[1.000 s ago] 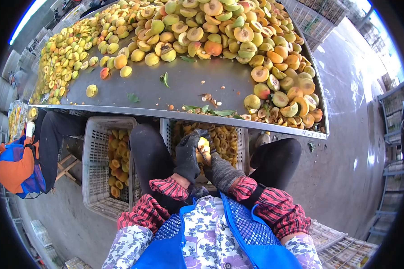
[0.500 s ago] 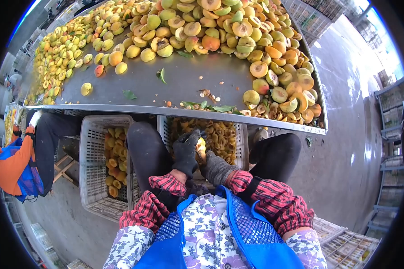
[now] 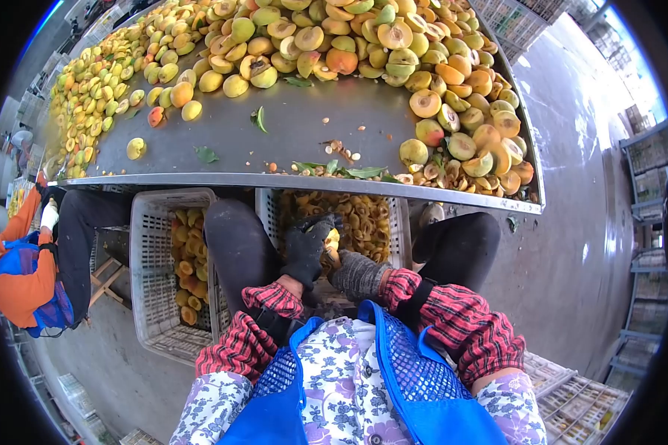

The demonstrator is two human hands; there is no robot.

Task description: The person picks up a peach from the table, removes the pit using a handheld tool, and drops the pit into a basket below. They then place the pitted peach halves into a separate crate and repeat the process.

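Note:
My left hand point(image 3: 304, 248), in a dark glove, is closed around a yellow peach piece point(image 3: 331, 239), whose cut flesh shows at the fingertips. Close beside it is my right hand point(image 3: 356, 273), in a grey knit glove, with its fingers curled. A small tan-brown thing shows between the two hands; whether it is a tool handle or part of the fruit I cannot make out. Both hands are over a white crate point(image 3: 399, 230) between my knees, which holds many peach halves point(image 3: 364, 222).
A metal table point(image 3: 274, 148) carries a big heap of halved peaches point(image 3: 334, 44), with leaves and loose pits near its edge. Left of my knee stands another crate point(image 3: 152, 259) with peach halves. A co-worker in orange sleeves point(image 3: 26, 285) sits at the left. Crates point(image 3: 571, 400) lie behind right.
Both hands stay together over the crate with the peach piece, shifting only slightly. The view has moved a little. At the left, the co-worker's arm and white-gloved hand have changed position.

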